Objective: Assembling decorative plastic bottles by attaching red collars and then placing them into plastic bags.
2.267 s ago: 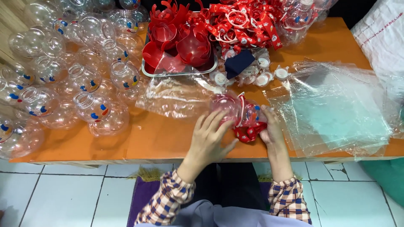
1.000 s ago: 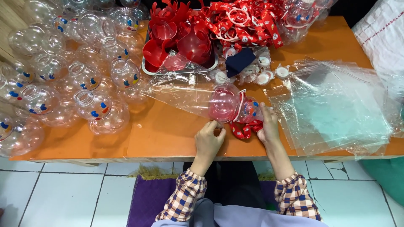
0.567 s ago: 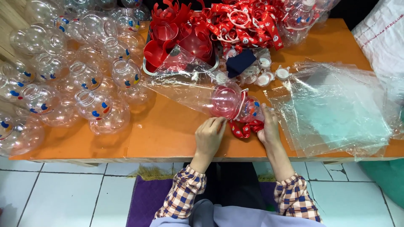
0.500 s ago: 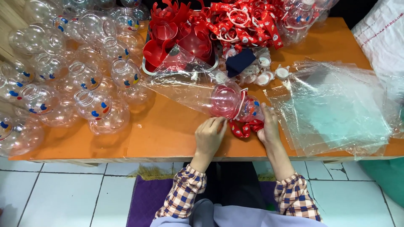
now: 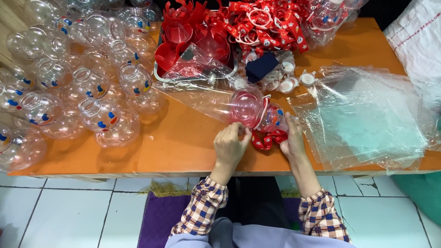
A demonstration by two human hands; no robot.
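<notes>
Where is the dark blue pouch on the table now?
In the head view, the dark blue pouch lies at the far middle of the orange table, between the red cups and small white caps.

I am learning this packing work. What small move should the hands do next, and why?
Probably push the round bottle deeper into the clear plastic bag. The left hand is at the bag's mouth, the right hand backs the bottle, and the red strap lies outside the bag.

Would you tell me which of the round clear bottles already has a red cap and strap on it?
Only the bottle between both hands, inside a clear bag; the others sit uncapped at left.
</notes>
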